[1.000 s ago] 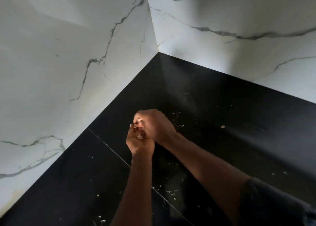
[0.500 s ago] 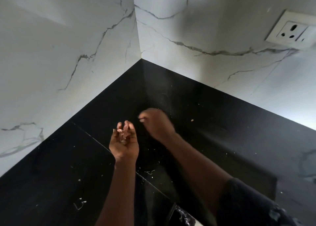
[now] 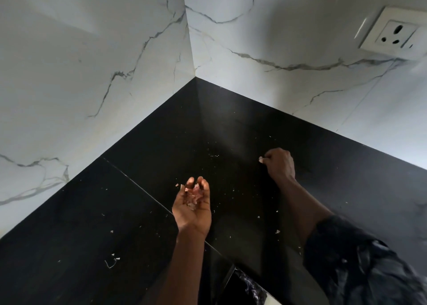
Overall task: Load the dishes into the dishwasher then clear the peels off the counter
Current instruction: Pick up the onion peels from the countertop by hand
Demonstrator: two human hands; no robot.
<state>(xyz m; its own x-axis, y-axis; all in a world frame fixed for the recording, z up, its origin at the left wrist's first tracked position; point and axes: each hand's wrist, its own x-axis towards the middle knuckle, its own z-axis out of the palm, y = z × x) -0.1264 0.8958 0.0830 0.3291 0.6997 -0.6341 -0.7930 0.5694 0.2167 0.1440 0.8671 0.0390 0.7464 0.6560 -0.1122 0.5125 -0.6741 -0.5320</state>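
While the left hand cups peels, the right hand seemingly pinches one.

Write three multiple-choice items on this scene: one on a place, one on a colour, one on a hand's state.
1. Where is the socket?
A) on the right wall
B) on the ceiling
C) on the left wall

2. What colour is the counter?
A) white
B) black
C) wood brown

3. What is the left hand doing?
A) pressing flat on the counter
B) gripping a plate
C) cupping peels, palm up

Answers:
1 A: it sits high on the marble at the right.
2 B: the slab is black under pale bits.
3 C: pinkish peels lie inside its curled fingers, while the right hand pinches a scrap.
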